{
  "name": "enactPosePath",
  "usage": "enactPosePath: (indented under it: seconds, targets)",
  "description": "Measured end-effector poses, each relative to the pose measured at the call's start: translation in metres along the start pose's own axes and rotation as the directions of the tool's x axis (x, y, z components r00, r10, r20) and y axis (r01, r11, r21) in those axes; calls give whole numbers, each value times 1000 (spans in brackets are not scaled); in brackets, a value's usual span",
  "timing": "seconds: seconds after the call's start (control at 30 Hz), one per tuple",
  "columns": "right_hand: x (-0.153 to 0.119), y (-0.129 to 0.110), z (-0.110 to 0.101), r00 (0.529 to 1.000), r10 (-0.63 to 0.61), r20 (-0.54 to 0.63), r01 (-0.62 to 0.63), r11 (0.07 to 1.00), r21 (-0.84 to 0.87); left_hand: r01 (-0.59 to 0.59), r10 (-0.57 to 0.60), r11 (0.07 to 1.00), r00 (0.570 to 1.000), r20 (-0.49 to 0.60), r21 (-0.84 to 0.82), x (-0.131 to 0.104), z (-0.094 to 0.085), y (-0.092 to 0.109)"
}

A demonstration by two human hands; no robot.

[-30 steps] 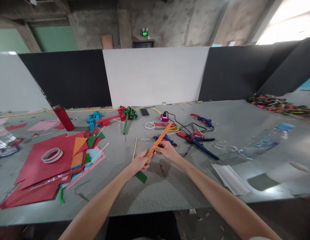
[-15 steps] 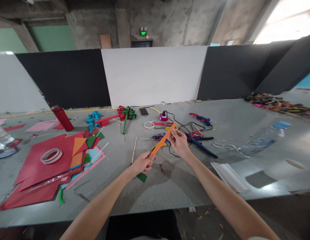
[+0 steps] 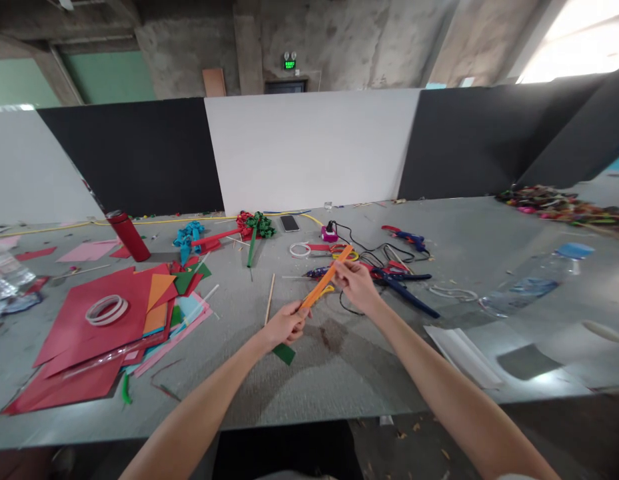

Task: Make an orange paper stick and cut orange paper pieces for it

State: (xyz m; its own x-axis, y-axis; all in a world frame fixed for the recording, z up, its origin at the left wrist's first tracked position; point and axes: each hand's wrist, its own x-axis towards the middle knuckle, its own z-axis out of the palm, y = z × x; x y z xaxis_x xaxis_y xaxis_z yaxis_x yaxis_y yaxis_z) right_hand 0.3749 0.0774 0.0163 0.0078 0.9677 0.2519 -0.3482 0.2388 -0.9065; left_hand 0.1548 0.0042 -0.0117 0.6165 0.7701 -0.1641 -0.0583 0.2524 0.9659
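An orange paper strip (image 3: 320, 288), narrow and apparently folded lengthwise, slants between my two hands above the table. My left hand (image 3: 285, 327) is closed round its lower end. Higher up, the fingers of my right hand (image 3: 358, 283) pinch the strip near its upper end. Beneath and beside my left hand lie a thin wooden stick (image 3: 270, 300) and a small green paper piece (image 3: 284, 354). Behind the strip are a dark blue glue gun (image 3: 316, 273) and yellow-handled scissors (image 3: 345, 253), both partly covered. Blue-handled pliers (image 3: 406, 291) lie just beyond my right hand.
At left, red paper sheets (image 3: 89, 347) carry tape rolls (image 3: 106, 311); a red bottle (image 3: 128, 236) stands behind. Ribbon-like paper flowers (image 3: 259, 225), a phone (image 3: 290, 223) and a purple power adapter (image 3: 329, 232) with black cords lie farther back. A water bottle (image 3: 534, 283) lies right.
The view has shifted slightly, moving the table things a little to the right in the picture. Both hands keep the orange strip in nearly the same pose.
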Motion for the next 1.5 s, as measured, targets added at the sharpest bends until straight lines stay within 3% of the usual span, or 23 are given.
enactPosePath:
  seconds: [0.13,0.27,0.33,0.47,0.53,0.63,0.73,0.83,0.97,1.1,1.17,1.3,1.4,1.5]
  targets:
    - [9,-16,-15,993,-56,-101,64,995,77,-3,2,1000,999,42,13,-1,3,-2]
    - [1,-9,-4,989,-79,-121,93,990,111,16,-18,998,1000,24,56,-3,1,0]
    - [-8,0,7,997,-48,-65,54,995,89,22,-22,995,1000,-7,94,-3,-1,2]
    - [-25,17,27,982,104,160,-92,992,-83,-26,53,966,994,-99,257,-5,-4,6]
    - [-31,22,32,954,149,259,-111,982,-154,-100,185,881,972,-142,463,-8,-6,10]
    - [-33,22,33,952,125,280,-77,981,-178,-136,370,601,921,-123,788,-14,-11,18]
    - [-28,14,25,995,-4,102,17,992,-124,-37,374,395,919,-124,918,-19,-21,28]
    - [-20,3,15,983,-155,-101,145,984,-100,33,364,311,919,-152,950,-21,-34,33]
    - [-20,-2,13,954,-255,-159,221,954,-202,-22,444,204,893,-72,979,-20,-42,32]
    - [-38,7,24,955,-296,-33,270,907,-323,-75,526,104,851,9,992,-20,-39,28]
    - [-51,12,29,933,-355,58,345,842,-415,-100,546,62,836,51,993,-19,-37,27]
    - [-75,15,36,819,-514,254,561,627,-540,-138,582,5,806,110,990,-19,-34,28]
    - [-86,13,39,740,-552,384,664,504,-553,-156,590,49,802,98,987,-19,-33,28]
    - [-90,11,40,689,-559,461,719,444,-535,-184,593,97,800,92,978,-18,-31,28]
